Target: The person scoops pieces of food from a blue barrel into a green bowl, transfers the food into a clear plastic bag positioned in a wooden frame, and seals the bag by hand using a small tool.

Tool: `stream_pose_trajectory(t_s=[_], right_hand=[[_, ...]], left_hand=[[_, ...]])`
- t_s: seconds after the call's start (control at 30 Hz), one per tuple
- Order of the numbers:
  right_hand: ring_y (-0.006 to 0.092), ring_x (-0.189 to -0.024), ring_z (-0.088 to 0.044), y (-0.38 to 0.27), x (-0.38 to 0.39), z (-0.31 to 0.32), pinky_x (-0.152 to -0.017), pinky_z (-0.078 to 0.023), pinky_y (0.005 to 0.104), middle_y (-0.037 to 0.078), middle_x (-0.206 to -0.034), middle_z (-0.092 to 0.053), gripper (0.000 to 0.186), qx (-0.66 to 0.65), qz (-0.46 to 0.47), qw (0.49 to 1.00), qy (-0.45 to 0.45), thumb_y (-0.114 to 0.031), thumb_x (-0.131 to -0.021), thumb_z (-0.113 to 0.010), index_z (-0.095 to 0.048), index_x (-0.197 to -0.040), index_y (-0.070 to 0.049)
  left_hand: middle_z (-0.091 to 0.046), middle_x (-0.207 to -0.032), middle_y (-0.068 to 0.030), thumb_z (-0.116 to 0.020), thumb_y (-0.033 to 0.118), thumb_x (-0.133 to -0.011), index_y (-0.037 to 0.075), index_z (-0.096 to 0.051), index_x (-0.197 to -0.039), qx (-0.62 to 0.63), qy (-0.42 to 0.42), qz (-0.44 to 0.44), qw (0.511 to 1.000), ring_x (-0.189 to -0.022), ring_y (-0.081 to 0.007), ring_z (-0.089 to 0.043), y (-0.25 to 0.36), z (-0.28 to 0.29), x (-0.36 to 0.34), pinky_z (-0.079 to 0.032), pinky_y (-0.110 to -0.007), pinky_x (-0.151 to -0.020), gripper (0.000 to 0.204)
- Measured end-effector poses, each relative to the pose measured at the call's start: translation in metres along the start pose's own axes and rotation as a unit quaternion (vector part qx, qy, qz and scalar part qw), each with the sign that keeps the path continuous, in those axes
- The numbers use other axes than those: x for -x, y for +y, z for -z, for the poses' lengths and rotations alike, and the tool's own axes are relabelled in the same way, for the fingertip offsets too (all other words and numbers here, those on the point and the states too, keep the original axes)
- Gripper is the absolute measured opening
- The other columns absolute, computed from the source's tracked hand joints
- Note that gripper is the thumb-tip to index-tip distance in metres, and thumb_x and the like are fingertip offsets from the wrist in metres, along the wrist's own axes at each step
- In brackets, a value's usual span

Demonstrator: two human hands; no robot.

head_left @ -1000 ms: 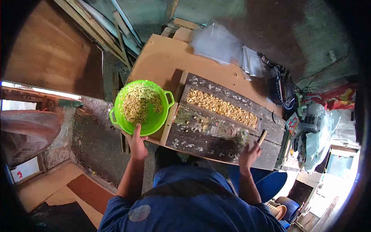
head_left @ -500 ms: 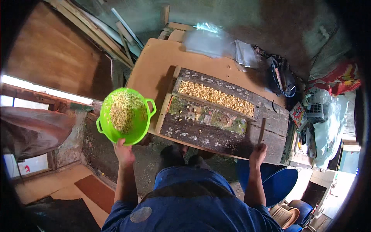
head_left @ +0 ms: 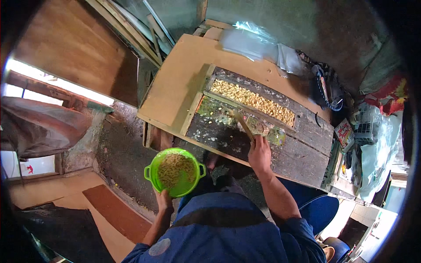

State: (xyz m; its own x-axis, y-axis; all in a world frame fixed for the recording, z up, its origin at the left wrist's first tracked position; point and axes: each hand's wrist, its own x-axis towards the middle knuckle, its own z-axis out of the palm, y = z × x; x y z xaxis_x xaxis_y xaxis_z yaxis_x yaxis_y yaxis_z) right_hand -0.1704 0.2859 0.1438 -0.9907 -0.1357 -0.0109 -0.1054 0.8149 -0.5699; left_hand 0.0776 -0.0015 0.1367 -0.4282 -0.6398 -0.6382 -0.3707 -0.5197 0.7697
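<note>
My left hand [head_left: 164, 200] grips the near rim of a bright green two-handled plastic basin [head_left: 189, 188], held off the table's near edge in front of my body. Pale yellow-tan bits [head_left: 175, 168], too small to name, lie inside it. In my right hand [head_left: 260, 153] is a flat wooden stick [head_left: 244, 126], slanting up and left over the dark board [head_left: 219, 133]. The stick's far end is blurred near scattered crumbs. Just beyond it, a long wooden-edged trough [head_left: 293, 124] set in the board holds a layer of similar yellow pieces [head_left: 252, 101].
Under the board is a tan tabletop [head_left: 180, 79]. Clear plastic bags [head_left: 245, 44] lie at its back, with a dark bag [head_left: 326, 90] to their right. A grey plastic basket [head_left: 366, 125] stands far right; a blue barrel [head_left: 318, 212] is below the table's right edge.
The green basin has come down and right, closer to my body, and its contents lie more level. My right hand has moved left and forward over the board with the stick.
</note>
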Motion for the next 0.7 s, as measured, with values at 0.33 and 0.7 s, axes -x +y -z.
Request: stream_pose_trajectory(t_s=[0.33, 0.7], right_hand=[[0.0434, -0.096, -0.055, -0.016, 0.0, -0.013, -0.082, -0.047, 0.0519, 0.021, -0.101, -0.056, 0.023, -0.03, 0.059, 0.997, -0.03, -0.004, -0.089, -0.057, -0.052, -0.112, -0.003], [0.0411, -0.098, -0.055, -0.021, -0.023, -0.024, -0.086, -0.047, 0.0499, 0.02, -0.105, -0.056, 0.024, -0.01, 0.126, 0.989, -0.074, -0.008, -0.091, -0.055, -0.053, -0.115, -0.004]], left_hand=[[-0.045, -0.14, -0.0104, -0.045, 0.006, -0.079, 0.011, -0.028, -0.151, -0.035, -0.104, -0.09, 0.99, -0.125, -0.0248, -0.046, -0.024, -0.017, -0.021, -0.039, -0.037, -0.105, 0.074], [-0.051, -0.129, -0.0094, -0.046, 0.009, -0.083, 0.011, -0.033, -0.146, -0.109, -0.11, -0.144, 0.977, -0.112, -0.0226, -0.054, -0.012, -0.013, -0.027, -0.048, -0.035, -0.09, 0.064]])
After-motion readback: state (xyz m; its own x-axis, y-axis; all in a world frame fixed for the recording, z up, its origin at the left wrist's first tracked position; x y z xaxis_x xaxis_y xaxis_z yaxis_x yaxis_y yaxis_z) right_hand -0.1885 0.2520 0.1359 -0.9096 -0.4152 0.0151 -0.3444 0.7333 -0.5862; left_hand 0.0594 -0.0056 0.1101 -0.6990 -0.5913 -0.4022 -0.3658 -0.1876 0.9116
